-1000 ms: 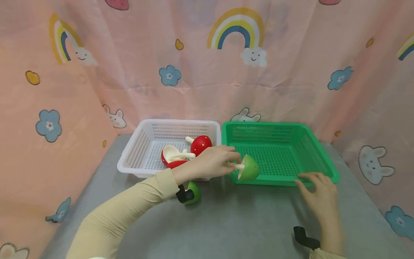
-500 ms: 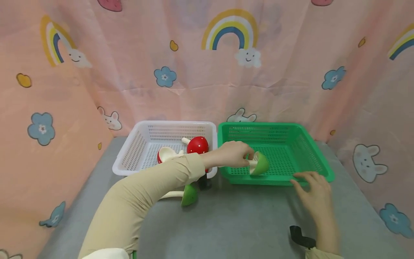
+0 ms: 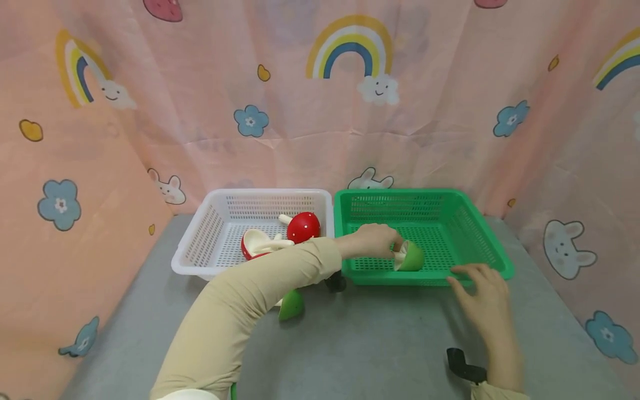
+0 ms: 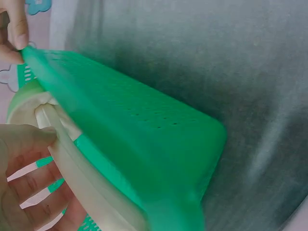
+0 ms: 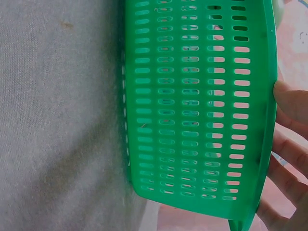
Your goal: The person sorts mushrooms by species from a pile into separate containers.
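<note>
My left hand [image 3: 377, 241] reaches across into the green plastic basket [image 3: 480, 233] at the right. Its thumb and fingers hold the pale stem of a toy mushroom with a green cap [image 3: 411, 256]; the left wrist view shows the thumb against the long stem [image 4: 91, 187] and the other fingers behind it. The cap is within the basket, near the front wall. My right hand [image 3: 485, 300] holds the basket's front rim near the right corner, fingers over the rim and thumb at its outer side. The right wrist view shows these fingers [image 5: 291, 149] along the rim.
A white basket [image 3: 200, 239] stands left of the green one, with red spotted toy mushrooms [image 3: 303, 226] inside. Another green-capped mushroom [image 3: 291, 305] lies on the grey table [image 3: 370, 344], partly behind my left sleeve. A pink patterned curtain [image 3: 310, 150] hangs behind the baskets.
My left hand has carried the green-capped mushroom rightward, from over the front left of the green basket to inside it. The right hand keeps its place at the rim. The view shifts slightly.
</note>
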Demonstrator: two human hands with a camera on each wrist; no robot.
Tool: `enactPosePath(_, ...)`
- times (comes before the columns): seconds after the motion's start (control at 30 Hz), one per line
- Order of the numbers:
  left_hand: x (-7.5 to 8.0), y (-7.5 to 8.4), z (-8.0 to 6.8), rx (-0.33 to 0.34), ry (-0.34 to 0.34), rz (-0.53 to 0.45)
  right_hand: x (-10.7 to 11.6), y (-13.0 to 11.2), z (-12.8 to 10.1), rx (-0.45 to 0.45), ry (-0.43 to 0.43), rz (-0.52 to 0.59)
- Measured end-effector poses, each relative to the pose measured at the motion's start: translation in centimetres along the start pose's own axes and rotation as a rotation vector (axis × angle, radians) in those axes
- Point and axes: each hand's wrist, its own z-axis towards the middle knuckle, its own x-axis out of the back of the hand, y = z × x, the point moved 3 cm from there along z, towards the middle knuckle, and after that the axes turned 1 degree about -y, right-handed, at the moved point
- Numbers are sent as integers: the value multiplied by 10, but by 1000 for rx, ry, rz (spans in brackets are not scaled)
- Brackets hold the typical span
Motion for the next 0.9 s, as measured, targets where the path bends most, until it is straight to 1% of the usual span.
enactPosePath(0.27, -11, -2, 2, -6, -16, 15, -1, 0, 0, -3, -6, 17)
enactPosePath(0.53, -18, -3, 2, -21, -9, -15, -1, 2, -1, -17, -19, 14)
enactPosePath(0.63, -21, -3, 2, -27, -13, -42, -1, 1, -2, -22, -25, 1)
enactPosePath(0.73, -22, -3, 1, -33, -7, -64, -1, 2, -1, -24, -26, -8)
enactPosePath(0.9, -21, -3, -4, -59, 26, -51, -1, 2, -1, -28, -25, -13)
